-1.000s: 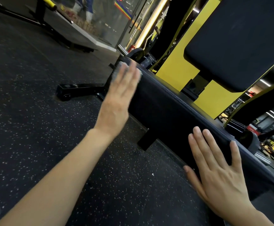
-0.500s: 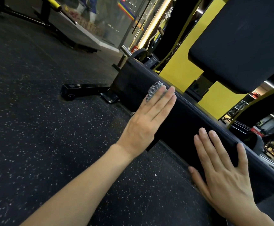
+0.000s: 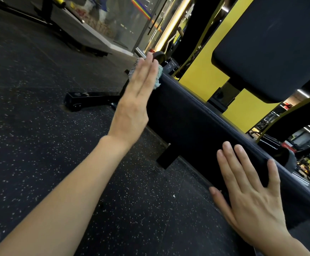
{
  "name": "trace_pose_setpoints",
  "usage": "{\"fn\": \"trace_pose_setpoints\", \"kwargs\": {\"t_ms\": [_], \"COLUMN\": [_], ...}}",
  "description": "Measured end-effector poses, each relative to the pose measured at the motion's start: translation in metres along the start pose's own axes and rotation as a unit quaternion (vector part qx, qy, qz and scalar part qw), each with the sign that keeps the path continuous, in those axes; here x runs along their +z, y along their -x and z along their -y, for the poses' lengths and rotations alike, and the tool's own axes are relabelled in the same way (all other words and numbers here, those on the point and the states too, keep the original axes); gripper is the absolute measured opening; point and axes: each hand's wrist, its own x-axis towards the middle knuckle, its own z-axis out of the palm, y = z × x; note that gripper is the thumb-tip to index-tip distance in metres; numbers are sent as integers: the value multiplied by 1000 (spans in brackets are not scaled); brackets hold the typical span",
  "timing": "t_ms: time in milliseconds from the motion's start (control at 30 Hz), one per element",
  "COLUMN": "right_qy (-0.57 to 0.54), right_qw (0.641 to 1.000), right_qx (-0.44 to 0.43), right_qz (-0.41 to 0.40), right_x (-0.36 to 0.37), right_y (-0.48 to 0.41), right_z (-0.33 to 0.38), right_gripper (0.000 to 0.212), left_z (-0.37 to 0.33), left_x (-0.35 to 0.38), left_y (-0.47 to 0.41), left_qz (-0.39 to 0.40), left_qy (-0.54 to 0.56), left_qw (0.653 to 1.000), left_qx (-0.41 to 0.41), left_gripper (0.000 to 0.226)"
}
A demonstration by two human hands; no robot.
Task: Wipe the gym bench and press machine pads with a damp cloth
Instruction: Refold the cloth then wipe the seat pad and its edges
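A long black bench pad [image 3: 196,119] runs from the upper middle down to the lower right. My left hand [image 3: 133,100], fingers straight, presses a grey and pale blue cloth [image 3: 158,76] flat against the pad's side near its far end. Most of the cloth is hidden under my palm. My right hand [image 3: 250,193] lies flat with spread fingers on the near part of the same side, thumb over the top edge. Above, at the upper right, hangs a second black pad [image 3: 272,41] of the yellow press machine [image 3: 204,76].
Dark speckled rubber floor [image 3: 39,145] fills the left. The bench's black foot bar [image 3: 91,99] lies on it beyond my left hand. A black support post [image 3: 166,157] drops under the pad. Another rack and a glass wall stand at the far top left.
My left hand with the cloth slid back along the pad's side towards its far end, after having come nearer half a second ago. My right hand stayed pressed in place.
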Motion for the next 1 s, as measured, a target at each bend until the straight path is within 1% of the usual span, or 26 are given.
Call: {"fn": "trace_pose_setpoints", "kwargs": {"t_ms": [133,233,300,400,567,733,833,900,933,1000], "right_qy": [2,5,5,2,1,3,8,6,5,4], "right_qw": [1000,1000,1000,1000,1000,1000,1000,1000,1000,1000], "right_qx": [-1,-3,-3,-2,-1,2,-1,-1,-1,1], "right_qz": [3,4,5,4,2,3,4,5,5,6], "right_x": [0,-1,0,-1,0,0,0,0,0,0], "right_y": [0,-1,-1,-1,-1,-1,-1,-1,-1,-1], "right_z": [1,1,1,1,2,3,3,2,2,2], "right_gripper": [72,72,72,73,73,74,73,73,73,72], "left_z": [5,11,17,13,-13,-52,-77,-74,-67,-51], "left_x": [-3,-5,-8,-4,12,23,32,32,30,24], "left_y": [-8,-14,-15,-7,11,33,49,49,45,37], "left_qz": [-11,-38,-52,-37,3,47,70,72,74,69], "left_qy": [5,6,-2,6,44,55,40,17,-2,-29], "left_qw": [999,997,995,998,999,995,990,987,986,986], "left_qx": [-29,-71,-84,-51,15,64,112,140,151,150], "left_gripper": [72,74,74,71,68,74,60,54,53,60]}}
